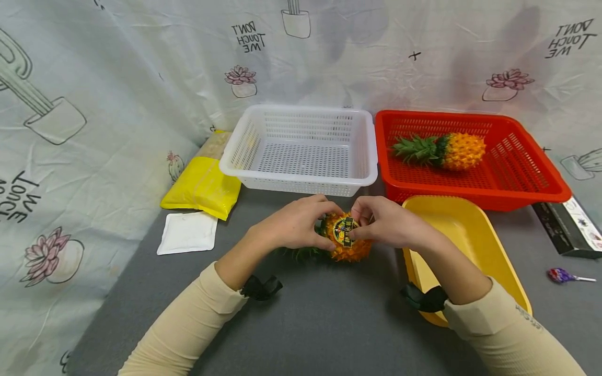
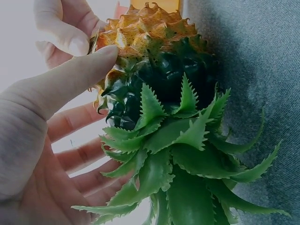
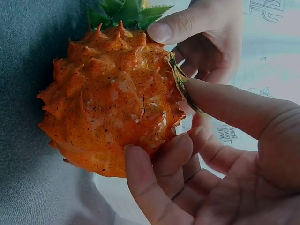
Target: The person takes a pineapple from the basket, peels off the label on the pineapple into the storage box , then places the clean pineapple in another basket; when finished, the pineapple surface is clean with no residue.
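Note:
A toy pineapple (image 1: 350,254) with a spiky orange body and green leaves lies on its side on the grey table. My left hand (image 1: 303,222) holds it from the left, near the leafy end, its thumb (image 2: 101,56) on the orange spikes. A round yellow-and-black label (image 1: 345,231) sits on the upward side of the fruit. At the label's right edge, my right hand (image 1: 388,222) pinches with thumb and forefinger. Other right-hand fingers (image 3: 140,166) touch the rounded orange end. In the right wrist view the label appears edge-on, and its underside is hidden.
Behind stand a white basket (image 1: 301,180) and a red basket (image 1: 470,196) holding another pineapple (image 1: 463,151). A yellow tray (image 1: 461,224) lies under my right forearm. Left are a yellow bag (image 1: 202,183) and white packet (image 1: 188,232); right, a black-and-white box (image 1: 569,230) and lollipop (image 1: 559,275).

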Available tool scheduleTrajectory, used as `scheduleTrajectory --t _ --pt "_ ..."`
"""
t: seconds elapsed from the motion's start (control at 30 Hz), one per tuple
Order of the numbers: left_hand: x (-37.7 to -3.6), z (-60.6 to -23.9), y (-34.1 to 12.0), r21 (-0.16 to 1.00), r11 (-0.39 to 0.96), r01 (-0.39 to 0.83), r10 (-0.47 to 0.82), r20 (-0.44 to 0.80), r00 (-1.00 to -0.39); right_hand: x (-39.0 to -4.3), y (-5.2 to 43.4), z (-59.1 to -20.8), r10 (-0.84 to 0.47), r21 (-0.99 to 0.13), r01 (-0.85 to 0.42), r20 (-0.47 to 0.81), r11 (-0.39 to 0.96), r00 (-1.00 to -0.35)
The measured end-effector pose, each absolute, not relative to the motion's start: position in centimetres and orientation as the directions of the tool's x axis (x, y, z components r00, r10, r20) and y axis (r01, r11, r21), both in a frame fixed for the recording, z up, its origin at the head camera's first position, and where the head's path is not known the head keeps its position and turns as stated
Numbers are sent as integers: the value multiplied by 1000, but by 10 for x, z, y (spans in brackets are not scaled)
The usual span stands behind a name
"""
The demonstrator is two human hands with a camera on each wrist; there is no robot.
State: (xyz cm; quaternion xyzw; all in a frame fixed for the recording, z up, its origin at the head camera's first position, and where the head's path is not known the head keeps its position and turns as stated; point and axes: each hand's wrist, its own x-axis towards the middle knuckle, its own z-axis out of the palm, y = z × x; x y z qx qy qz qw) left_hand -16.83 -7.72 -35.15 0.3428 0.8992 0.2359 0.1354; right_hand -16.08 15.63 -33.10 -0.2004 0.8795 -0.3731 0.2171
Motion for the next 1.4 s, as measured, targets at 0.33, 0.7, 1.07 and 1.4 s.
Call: scheduleTrajectory --t 0.33,0.7,1.07,1.4 --pt "-168 -351 -77 521 653 549 679 -84 -729 -160 159 -332 -509 -771 -222 -150 597 -848" --pt "-167 -351 -77 498 684 533 659 -109 -744 -158 169 -317 -432 -806 -178 -104 564 -896" --pt "-167 -352 -77 510 664 547 675 -93 -732 -157 201 -309 -501 -891 -80 -175 447 -847" --pt "-166 -352 -78 506 664 550 678 -97 -729 -153 235 -314 -532 -922 12 -234 388 -814"
